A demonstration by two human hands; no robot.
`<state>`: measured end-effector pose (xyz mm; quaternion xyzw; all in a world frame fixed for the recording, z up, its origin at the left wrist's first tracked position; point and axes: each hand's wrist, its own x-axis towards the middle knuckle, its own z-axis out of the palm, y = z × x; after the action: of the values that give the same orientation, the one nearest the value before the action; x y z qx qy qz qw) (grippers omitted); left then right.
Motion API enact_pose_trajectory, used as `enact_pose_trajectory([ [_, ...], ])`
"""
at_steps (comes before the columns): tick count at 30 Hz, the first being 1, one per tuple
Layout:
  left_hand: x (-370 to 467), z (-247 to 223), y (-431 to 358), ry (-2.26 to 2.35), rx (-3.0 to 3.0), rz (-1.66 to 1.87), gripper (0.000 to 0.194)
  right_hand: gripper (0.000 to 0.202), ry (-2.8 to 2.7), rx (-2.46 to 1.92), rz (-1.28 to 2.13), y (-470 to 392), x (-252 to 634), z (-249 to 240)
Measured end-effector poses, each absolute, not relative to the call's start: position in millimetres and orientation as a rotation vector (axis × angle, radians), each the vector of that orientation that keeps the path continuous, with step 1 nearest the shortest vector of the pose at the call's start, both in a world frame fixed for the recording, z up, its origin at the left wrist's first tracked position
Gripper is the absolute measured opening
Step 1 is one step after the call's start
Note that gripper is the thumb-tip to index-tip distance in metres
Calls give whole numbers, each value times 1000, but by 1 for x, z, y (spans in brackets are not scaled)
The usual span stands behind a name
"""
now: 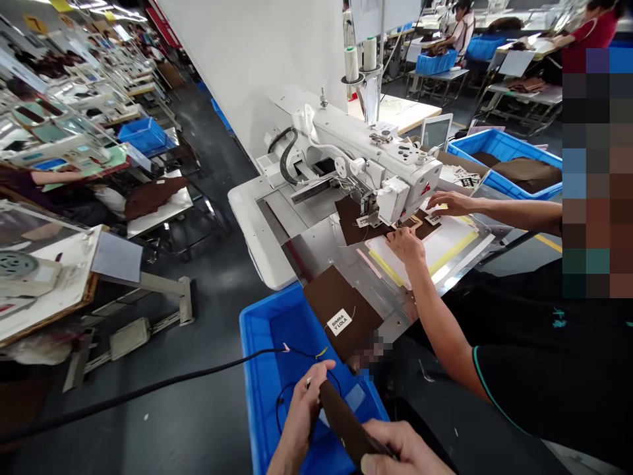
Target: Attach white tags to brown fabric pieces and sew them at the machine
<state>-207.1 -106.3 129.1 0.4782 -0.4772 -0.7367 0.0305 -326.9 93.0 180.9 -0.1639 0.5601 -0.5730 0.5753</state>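
Over the blue bin, my left hand (302,409) pinches one end of a folded brown fabric piece (343,419). My right hand (403,448) grips its lower end near the bottom edge of the view; a dark, thin edge shows by those fingers, too hidden to name. Just beyond my hands, a brown panel (339,297) with a white "BIMBA Y LOLA" label (339,322) and loose threads lies at the metal table's corner, overhanging the bin. Beneath my hands is the blue bin (250,369), with a dark cord and a clear plastic scrap inside.
A co-worker's hands (408,245) hold a labelled brown piece under a white sewing machine (395,158). The co-worker's dark sleeve (519,369) fills the right side. A black cable (163,389) crosses from the left to the bin. Another blue bin (524,148) holds brown fabric.
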Motion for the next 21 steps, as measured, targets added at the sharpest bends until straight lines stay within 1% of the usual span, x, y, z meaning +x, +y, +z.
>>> enact_pose_trajectory([
  [1,-203,133,-103,-1426,1459,-2336,71,44,1270,-398,-1340,89,-329,182],
  [4,-193,142,-96,-1401,1333,-2481,102,45,1122,-367,-1392,77,-332,178],
  [5,-190,144,-95,-1435,1277,-2511,108,44,1079,-321,-1414,75,-333,175],
  [6,-188,146,-96,-1490,1228,-2535,111,44,1049,-269,-1430,73,-333,171],
  [7,-189,148,-98,-1567,1196,-2550,109,42,1037,-223,-1437,71,-333,166],
  [8,-191,150,-101,-1666,1183,-2550,102,41,1046,-197,-1428,70,-332,160],
  [10,-204,151,-110,-1931,1180,-2456,81,37,1127,-218,-1392,70,-331,148],
  [11,-215,150,-116,-2082,1186,-2351,72,35,1184,-251,-1383,69,-330,142],
  [12,-227,149,-123,-2232,1182,-2211,70,33,1246,-283,-1381,70,-329,136],
  [14,-255,144,-135,-2477,1177,-1931,79,33,1338,-296,-1368,70,-329,126],
  [16,-279,139,-143,-2654,1115,-1782,79,39,1370,-227,-1363,72,-333,119],
  [19,-298,135,-144,-2777,979,-1743,77,48,1405,-169,-1430,76,-351,120],
  [21,-299,135,-138,-2812,835,-1875,79,52,1431,-213,-1497,79,-367,125],
])
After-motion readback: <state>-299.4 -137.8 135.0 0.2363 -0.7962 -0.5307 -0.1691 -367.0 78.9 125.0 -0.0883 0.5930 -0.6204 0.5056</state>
